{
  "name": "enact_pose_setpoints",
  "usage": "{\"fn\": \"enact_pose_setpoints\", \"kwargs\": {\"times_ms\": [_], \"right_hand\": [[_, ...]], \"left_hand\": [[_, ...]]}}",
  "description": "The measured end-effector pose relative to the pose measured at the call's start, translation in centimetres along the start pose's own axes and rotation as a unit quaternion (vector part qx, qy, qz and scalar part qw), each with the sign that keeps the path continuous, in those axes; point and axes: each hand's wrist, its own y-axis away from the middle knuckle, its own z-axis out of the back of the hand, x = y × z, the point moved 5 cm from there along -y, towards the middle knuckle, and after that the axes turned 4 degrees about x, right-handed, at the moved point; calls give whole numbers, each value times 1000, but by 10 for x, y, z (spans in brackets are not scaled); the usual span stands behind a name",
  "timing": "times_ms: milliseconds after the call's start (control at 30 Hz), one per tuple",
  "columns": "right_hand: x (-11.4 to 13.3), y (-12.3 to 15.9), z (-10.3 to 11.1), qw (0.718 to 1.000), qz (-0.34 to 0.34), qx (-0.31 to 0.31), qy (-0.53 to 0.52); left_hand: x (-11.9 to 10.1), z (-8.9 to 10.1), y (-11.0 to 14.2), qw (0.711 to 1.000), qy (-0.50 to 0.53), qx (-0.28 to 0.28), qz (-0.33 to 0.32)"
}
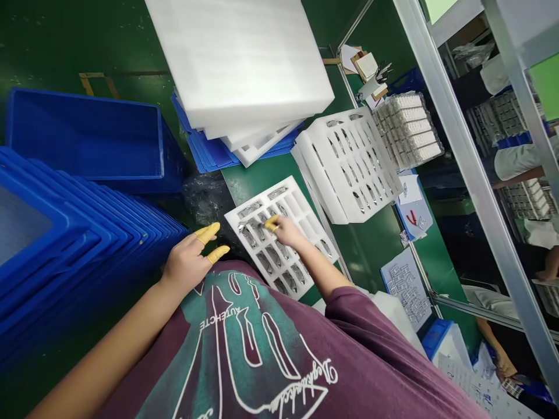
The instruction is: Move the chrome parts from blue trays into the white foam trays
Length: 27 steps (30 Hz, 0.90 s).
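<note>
A white foam tray [301, 224] lies on the green table in front of me, its slots filled with shiny curved metal pieces in several rows, while some slots toward the right are bare. My right hand [286, 231], with yellow finger cots, is over the tray and pinches a shiny metal piece [255, 223], slightly blurred, at the tray's left part. My left hand [192, 256], also in yellow finger cots, hovers left of the tray. Its thumb and index finger are apart, with nothing between them.
Blue bins stand nested [87, 215] at left, near another blue bin [87, 137]. Thick white foam blocks [253, 58] rest on blue sheets [213, 154]. Stacked foam trays [349, 166] hold metal pieces behind. Red pliers [411, 217] lie at right; beyond a metal frame [476, 134], other people are working.
</note>
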Motion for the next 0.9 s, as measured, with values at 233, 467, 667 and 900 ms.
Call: {"fn": "enact_pose_setpoints", "kwargs": {"times_ms": [233,467,667,900], "right_hand": [[-99,-30,89,936,-189,-285,91],[-126,-33,87,914,-247,-275,167],[-122,-36,88,902,-283,-248,212],[-112,-34,85,897,-300,-229,232]], "left_hand": [[8,7,18,1000,-4,25,12],[6,16,23,999,6,27,42],[6,18,24,999,9,20,35],[8,34,34,999,3,17,30]]}}
